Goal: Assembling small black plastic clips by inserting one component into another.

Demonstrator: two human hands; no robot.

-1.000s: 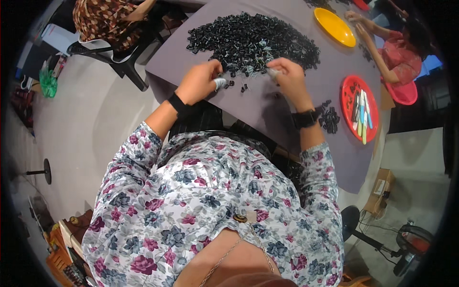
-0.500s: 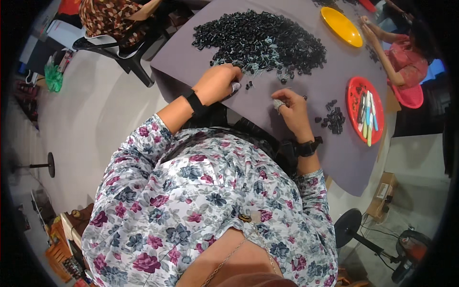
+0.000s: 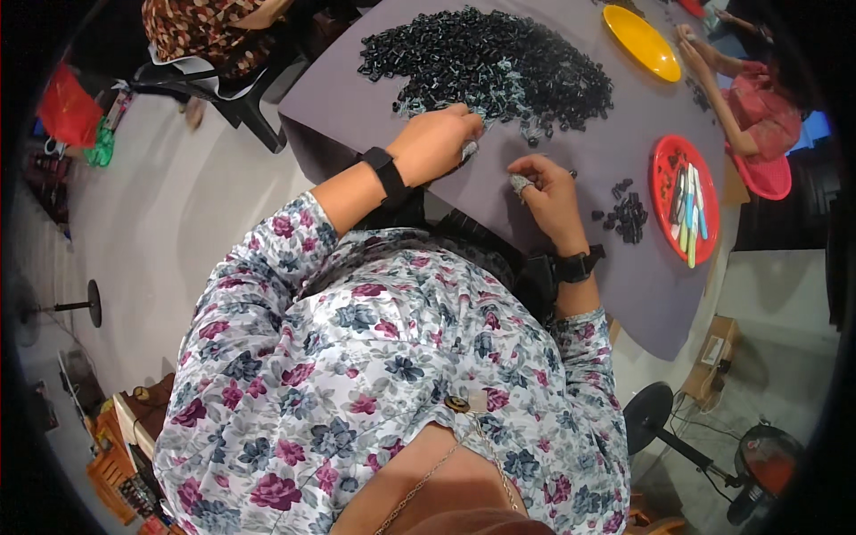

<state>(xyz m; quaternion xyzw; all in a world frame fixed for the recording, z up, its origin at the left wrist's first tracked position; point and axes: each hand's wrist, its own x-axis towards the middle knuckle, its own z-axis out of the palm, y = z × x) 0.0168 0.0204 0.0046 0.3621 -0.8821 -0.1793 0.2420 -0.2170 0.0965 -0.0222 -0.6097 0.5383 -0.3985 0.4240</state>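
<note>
My left hand (image 3: 437, 144) is closed at the near edge of a large pile of small black plastic pieces (image 3: 481, 58). Pale thin bits (image 3: 508, 82) are mixed into the pile beside its fingertips. What those fingers pinch, if anything, is hidden. To the right, over the purple-grey tabletop, my right hand (image 3: 551, 198) is curled with thumb and index finger close together. Anything between them is too small to make out. Whitish wrapping covers the thumb tip on each hand. Right of my right hand lies a small heap of black pieces (image 3: 628, 214).
A red plate (image 3: 661, 169) with several knives (image 3: 688, 209) and black bits stands at the right. Farther back sits a yellow oval tray (image 3: 642, 43). A person in pink (image 3: 767, 116) works across the table; another sits on a black chair (image 3: 254, 116) at far left.
My left hand has moved right and slightly up along the pile's near edge. Two loose black pieces that lay there no longer show. My right hand has barely moved.
</note>
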